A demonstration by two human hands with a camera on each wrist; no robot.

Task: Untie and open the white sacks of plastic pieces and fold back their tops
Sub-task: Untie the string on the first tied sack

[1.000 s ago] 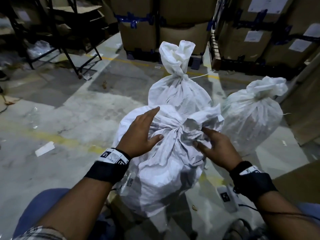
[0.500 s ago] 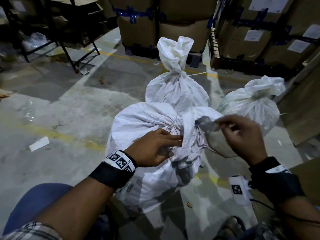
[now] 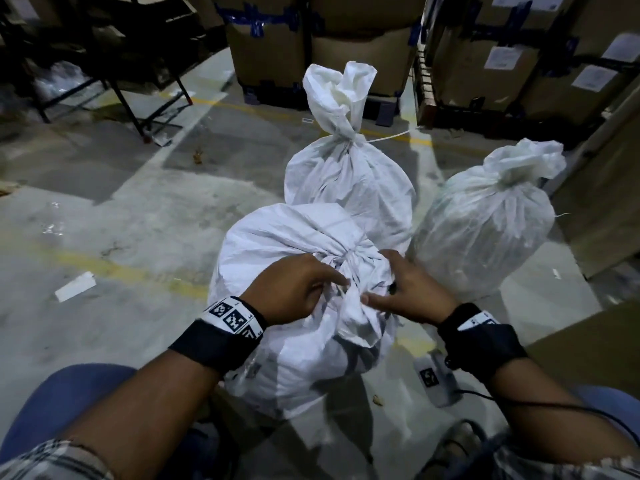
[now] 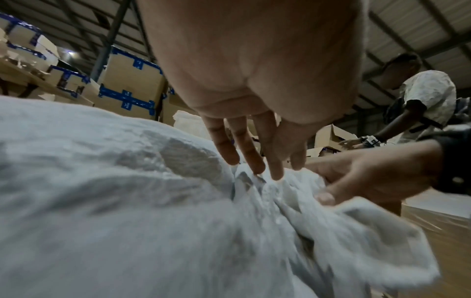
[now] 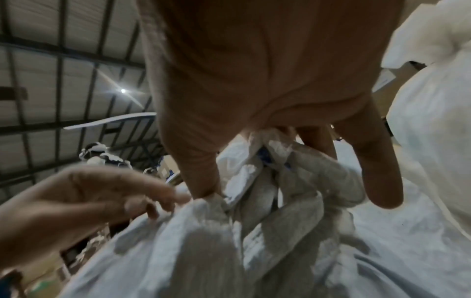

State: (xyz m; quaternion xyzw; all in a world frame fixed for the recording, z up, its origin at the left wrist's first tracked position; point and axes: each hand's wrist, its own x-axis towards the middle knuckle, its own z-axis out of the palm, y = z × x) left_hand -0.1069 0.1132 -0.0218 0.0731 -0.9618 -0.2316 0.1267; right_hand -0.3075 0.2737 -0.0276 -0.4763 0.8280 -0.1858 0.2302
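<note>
Three white woven sacks stand on the concrete floor, all tied at the neck. The nearest sack (image 3: 277, 258) is right in front of me; its gathered top (image 3: 360, 323) flops toward me. My left hand (image 3: 332, 282) is at the tie, and the left wrist view shows its straight fingers (image 4: 254, 161) touching the bunched cloth. My right hand (image 3: 381, 282) reaches in from the right, with folds of the gathered top (image 5: 267, 191) between its thumb and fingers. A second sack (image 3: 346, 181) stands behind and a third (image 3: 485, 220) to the right.
Stacked cardboard boxes (image 3: 270, 46) with blue tape line the back and right. A black metal rack (image 3: 121, 64) is at the back left. A cardboard box (image 3: 588, 348) sits by my right arm, a grey tagged device (image 3: 436, 379) beside the sack. Another person (image 4: 420, 100) works nearby.
A second ago both hands lay on the sack's top. Then the right hand lifted to the right with a bit of the top; now it is back down at the neck. The left hand stays by the tie.
</note>
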